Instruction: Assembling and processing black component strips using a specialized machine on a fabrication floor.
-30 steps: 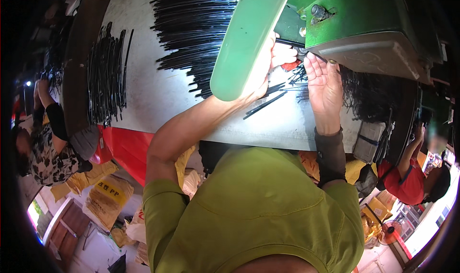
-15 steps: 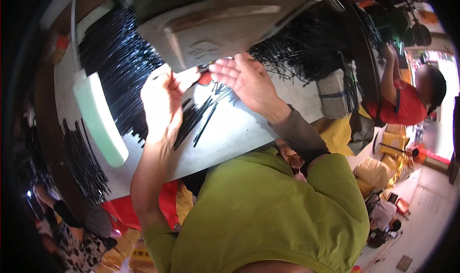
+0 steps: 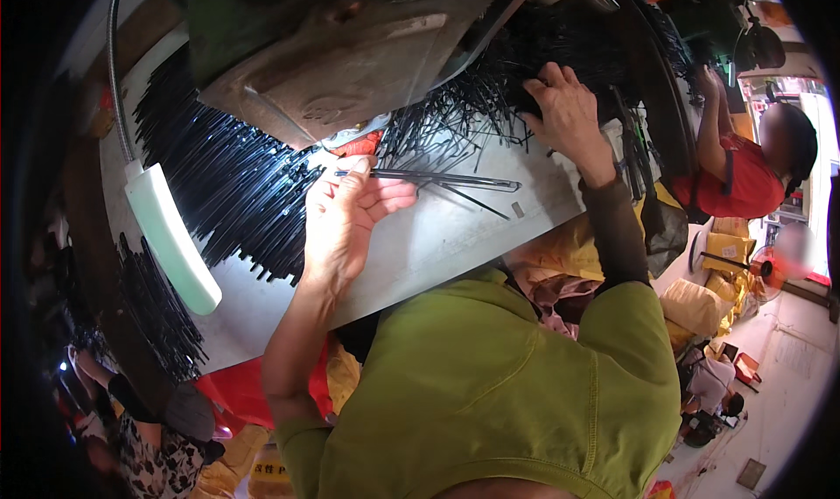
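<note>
My left hand (image 3: 343,223) is closed, thumb over fingers, on a few thin black rods (image 3: 446,180) that stick out to the right above the pale worktop (image 3: 420,263). One rod slants apart from the others. Just beyond this hand, a red part (image 3: 360,144) shows beneath the heavy metal machine head (image 3: 341,87), which hides what lies under it. My right hand (image 3: 570,118) reaches over the tangled pile of black rods (image 3: 569,44) at the back right. Its thumb and fingers are apart, and I see nothing held between them.
Many black rods (image 3: 227,171) lie side by side left of the machine, with another bunch (image 3: 157,306) at the far left. A lit lamp (image 3: 171,236) on a bendy neck hangs over them. A person in red (image 3: 744,179) works at the right, near yellow sacks (image 3: 726,249).
My hands have parted. The left has moved right and now holds rods pointing right; the right has left the machine for the back-right pile. The loose rods near the front have gone.
</note>
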Demonstrator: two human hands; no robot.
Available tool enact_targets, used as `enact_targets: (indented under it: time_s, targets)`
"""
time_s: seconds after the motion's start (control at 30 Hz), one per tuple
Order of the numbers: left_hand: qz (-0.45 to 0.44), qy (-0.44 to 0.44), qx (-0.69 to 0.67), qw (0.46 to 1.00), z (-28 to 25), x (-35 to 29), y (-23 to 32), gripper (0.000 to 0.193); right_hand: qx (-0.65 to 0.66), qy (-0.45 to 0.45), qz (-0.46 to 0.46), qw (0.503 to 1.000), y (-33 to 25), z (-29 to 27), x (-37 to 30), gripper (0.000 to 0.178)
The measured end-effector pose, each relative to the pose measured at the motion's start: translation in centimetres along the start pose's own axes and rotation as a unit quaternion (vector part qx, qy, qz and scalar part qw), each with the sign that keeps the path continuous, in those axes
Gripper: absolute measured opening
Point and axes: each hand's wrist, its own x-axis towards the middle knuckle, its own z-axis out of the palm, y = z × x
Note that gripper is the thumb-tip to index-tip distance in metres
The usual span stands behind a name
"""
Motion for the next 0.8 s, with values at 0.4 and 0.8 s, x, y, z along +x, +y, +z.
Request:
enact_targets:
  time_s: [0.4,0.8]
  targets:
    - [-0.041,-0.023,0.018,0.999,-1.2,-0.6,-0.7,0.026,-0.023,0.010,-0.071,0.997,1.4,-1.0,-0.6,0.034]
    - [-0.060,-0.008,-0.003,0.998,-1.4,-0.9,-1.6,0.026,0.207,0.037,0.055,0.976,6.0,-3.1,-3.5,0.053]
